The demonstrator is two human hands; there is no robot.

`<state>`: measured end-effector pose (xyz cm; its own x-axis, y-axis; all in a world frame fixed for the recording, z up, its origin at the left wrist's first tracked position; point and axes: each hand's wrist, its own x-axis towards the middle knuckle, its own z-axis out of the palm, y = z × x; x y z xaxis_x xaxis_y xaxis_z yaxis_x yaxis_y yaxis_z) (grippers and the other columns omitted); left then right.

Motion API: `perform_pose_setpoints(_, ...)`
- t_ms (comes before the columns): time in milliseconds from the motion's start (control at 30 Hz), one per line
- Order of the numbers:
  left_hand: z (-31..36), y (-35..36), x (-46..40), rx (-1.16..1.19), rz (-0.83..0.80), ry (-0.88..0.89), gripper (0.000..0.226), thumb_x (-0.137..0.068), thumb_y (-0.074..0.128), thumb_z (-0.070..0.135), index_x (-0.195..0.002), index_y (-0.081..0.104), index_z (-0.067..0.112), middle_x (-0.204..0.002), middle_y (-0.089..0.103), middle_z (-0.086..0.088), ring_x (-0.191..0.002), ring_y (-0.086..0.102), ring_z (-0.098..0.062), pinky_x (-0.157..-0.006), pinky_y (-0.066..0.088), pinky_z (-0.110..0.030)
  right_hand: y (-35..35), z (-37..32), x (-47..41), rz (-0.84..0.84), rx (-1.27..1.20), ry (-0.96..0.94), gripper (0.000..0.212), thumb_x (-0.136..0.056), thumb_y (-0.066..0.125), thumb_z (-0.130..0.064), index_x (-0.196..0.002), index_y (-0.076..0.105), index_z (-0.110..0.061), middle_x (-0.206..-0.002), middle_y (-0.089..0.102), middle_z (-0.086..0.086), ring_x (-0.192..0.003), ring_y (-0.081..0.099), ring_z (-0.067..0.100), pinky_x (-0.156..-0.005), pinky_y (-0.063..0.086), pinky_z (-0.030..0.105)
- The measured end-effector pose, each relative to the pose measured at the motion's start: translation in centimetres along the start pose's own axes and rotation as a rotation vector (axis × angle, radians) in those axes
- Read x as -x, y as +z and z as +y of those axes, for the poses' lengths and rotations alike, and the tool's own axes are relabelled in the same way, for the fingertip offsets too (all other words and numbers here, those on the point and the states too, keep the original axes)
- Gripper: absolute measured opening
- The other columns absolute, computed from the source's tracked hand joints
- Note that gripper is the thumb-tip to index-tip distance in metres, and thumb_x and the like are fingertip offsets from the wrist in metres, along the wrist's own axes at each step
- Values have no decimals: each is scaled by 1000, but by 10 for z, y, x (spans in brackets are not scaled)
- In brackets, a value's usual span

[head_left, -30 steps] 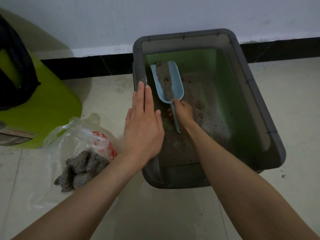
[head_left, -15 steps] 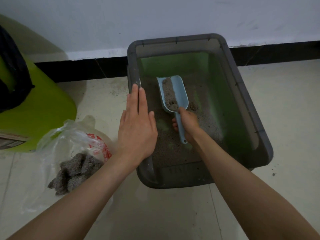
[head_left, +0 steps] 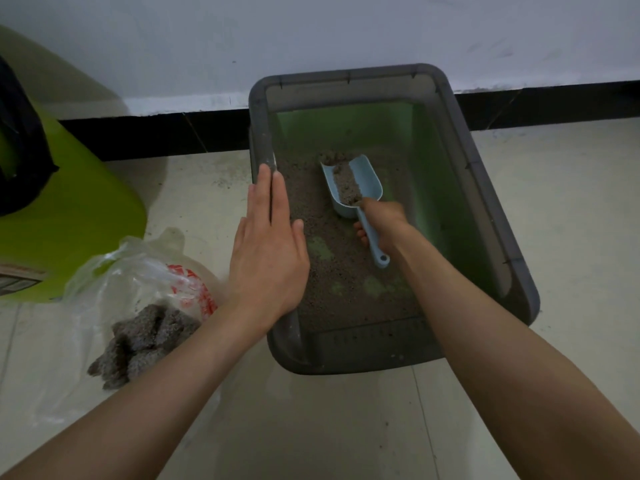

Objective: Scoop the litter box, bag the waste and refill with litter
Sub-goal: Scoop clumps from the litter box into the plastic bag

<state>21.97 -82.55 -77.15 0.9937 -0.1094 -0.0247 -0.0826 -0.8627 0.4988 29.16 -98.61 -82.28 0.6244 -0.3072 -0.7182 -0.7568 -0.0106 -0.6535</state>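
Litter box: grey plastic tub, green inner walls, on tiled floor against white wall with black skirting. Thin layer of grey litter inside; bare green patches of the bottom visible near the middle and near end.

Scoop: pale blue, inside the box, bowl pointed toward the far wall, partly filled with grey litter. Bowl low over the litter bed; contact with it cannot be confirmed.

Right hand: inside the box, fingers curled round the scoop handle, gripping it. Handle end with hanging hole protruding behind the hand.

Left hand: flat, fingers straight and together, palm down over the left rim of the box, holding nothing. Resting on the rim or hovering just above: cannot tell.

Plastic bag: clear, on the floor just left of the box, beside the left forearm. Grey litter clumps inside. Red printing on the bag, creased, not legible.

Lime-green container: far left, dark liner or cloth at its top. Label strip at lower edge, partly cut off, writing not readable.
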Motion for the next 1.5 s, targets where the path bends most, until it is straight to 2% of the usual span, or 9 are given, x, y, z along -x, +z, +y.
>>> perform_pose_setpoints(133, 0, 0, 0, 9, -2, -1, 60, -100, 28, 27, -148, -5, 13, -157, -14, 2, -146, -2, -17, -118, 16, -36, 1, -11, -6, -67, -8, 37, 36, -99, 40, -16, -130, 41, 0, -69, 50, 9, -53, 46, 16, -41, 38, 24)
perform_pose_setpoints(300, 0, 1, -1, 23, 0, 5, 60, -100, 28, 27, -148, -3, 13, -157, -13, 1, -146, -1, -17, -117, 19, -39, 3, -21, -5, -156, -198, 109, 14, -99, 36, -13, -106, 41, -2, -71, 48, 11, -56, 42, 16, -50, 35, 25)
perform_pose_setpoints(567, -1, 1, 0, 33, 5, 14, 60, -100, 29, 25, -148, -3, 12, -157, -12, 1, -146, -1, -18, -118, 18, -39, 4, -15, -14, -158, -424, 139, 19, -97, 29, -9, -105, 42, 2, -69, 41, 8, -53, 32, 13, -48, 28, 23)
perform_pose_setpoints(800, -1, 1, -2, 34, -2, 13, 59, -100, 27, 27, -148, -5, 14, -157, -15, 4, -146, -2, -15, -118, 18, -38, -9, -14, -25, 110, -81, -4, 15, -96, 40, -17, -99, 48, -6, -65, 50, 9, -52, 44, 16, -46, 35, 25)
perform_pose_setpoints(934, -1, 2, -2, 33, -3, 11, 60, -100, 26, 28, -148, -7, 15, -156, -17, 5, -145, -3, -15, -118, 17, -38, -15, -8, -37, 263, 121, -87, 35, -90, 49, -35, -84, 60, -3, -75, 63, 11, -61, 56, 22, -59, 49, 36)
perform_pose_setpoints(1034, -1, 2, -3, 38, 4, 11, 60, -100, 27, 28, -148, -6, 15, -156, -16, 5, -146, -1, -15, -117, 19, -39, -14, 3, -41, 268, 145, -122, 40, -87, 50, -40, -97, 65, -4, -90, 66, 13, -75, 60, 25, -70, 52, 40)
perform_pose_setpoints(1167, -2, 3, -3, 43, 10, 18, 60, -100, 27, 28, -148, -5, 15, -157, -14, 4, -146, 0, -16, -117, 20, -39, -8, 15, -39, 202, 42, -152, 29, -93, 47, -29, -71, 55, -13, -75, 60, 9, -60, 53, 18, -59, 42, 31)
perform_pose_setpoints(1367, -2, 3, -4, 17, 13, 21, 60, -100, 28, 25, -148, -4, 13, -157, -13, 1, -145, -5, -15, -119, 13, -37, -9, 21, -26, 115, -105, -186, 21, -98, 41, -24, -101, 53, -7, -73, 55, 3, -61, 50, 13, -57, 43, 23)
perform_pose_setpoints(1500, -1, 1, -4, -8, -11, 3, 59, -100, 26, 25, -148, -6, 14, -157, -16, 1, -145, -7, -15, -119, 11, -39, -14, 22, -10, 99, -123, -226, 21, -99, 40, -22, -100, 53, -6, -75, 56, 4, -63, 52, 13, -59, 44, 23)
